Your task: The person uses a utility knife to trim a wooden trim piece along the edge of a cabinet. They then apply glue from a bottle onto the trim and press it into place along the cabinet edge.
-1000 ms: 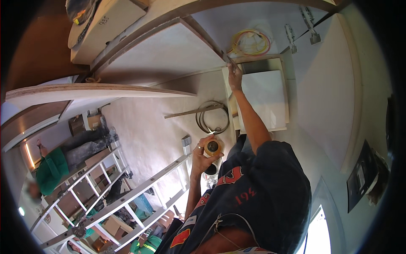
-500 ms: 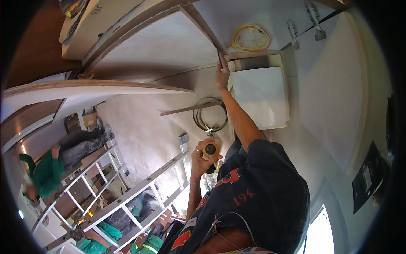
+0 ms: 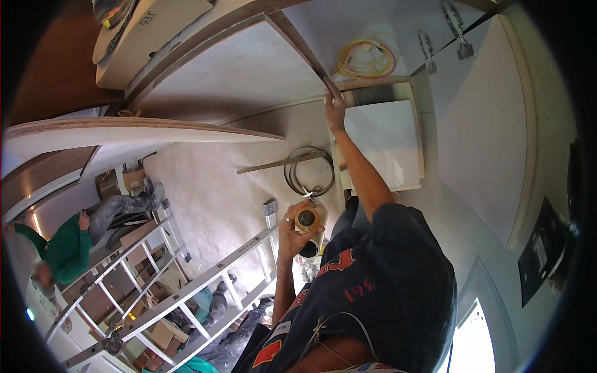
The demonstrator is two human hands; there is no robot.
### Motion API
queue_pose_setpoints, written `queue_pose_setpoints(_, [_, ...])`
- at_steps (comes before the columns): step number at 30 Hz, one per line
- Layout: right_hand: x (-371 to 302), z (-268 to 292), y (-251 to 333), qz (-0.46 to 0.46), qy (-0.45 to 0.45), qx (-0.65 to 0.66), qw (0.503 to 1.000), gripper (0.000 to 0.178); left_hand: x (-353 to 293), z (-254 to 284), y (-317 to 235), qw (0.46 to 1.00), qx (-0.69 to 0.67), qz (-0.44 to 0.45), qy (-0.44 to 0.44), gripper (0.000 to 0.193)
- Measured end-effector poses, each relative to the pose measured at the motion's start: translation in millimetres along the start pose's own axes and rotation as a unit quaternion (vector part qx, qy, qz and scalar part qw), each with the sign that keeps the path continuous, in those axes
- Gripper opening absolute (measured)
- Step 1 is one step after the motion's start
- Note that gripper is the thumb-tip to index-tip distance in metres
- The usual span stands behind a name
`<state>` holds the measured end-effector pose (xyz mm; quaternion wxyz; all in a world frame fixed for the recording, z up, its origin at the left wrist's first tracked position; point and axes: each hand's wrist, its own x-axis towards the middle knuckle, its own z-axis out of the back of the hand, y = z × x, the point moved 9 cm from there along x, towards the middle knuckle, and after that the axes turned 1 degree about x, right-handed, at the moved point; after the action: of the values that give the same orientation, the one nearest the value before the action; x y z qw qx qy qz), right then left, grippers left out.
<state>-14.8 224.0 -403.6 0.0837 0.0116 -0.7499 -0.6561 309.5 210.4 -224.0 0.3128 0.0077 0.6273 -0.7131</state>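
My left hand (image 3: 292, 235) is closed around a round amber pot or roll with a dark centre (image 3: 306, 218); its exact kind is unclear. A ring shows on one finger. My right arm reaches far forward. Its hand (image 3: 335, 115) is closed at the lower end of a brown panel edge (image 3: 297, 46), where a narrow brown piece at the fingertips is too small to name. The pale panel face (image 3: 249, 71) spreads left of that edge. Just right of my right hand sits a white board (image 3: 380, 140) on a cabinet or box.
An aluminium ladder (image 3: 205, 280) lies across the lower left view. A coiled dark hose or band (image 3: 309, 171) and a thin strip (image 3: 273, 164) are on the floor. A person in green (image 3: 68, 248) is at the left. Yellow cable (image 3: 367, 59) hangs beyond my right hand.
My right hand has shifted slightly right and nearer, along the panel edge's end. My left hand, with the amber thing, has moved a little left. The person in green has shifted posture.
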Motion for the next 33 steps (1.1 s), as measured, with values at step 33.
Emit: queue_pose_setpoints(33, [-93.2,66.2,109.6,-0.388,0.305,0.18,0.851,0.036,88.3,56.0,-126.7,0.863,0.496,-0.094,-0.014,0.065])
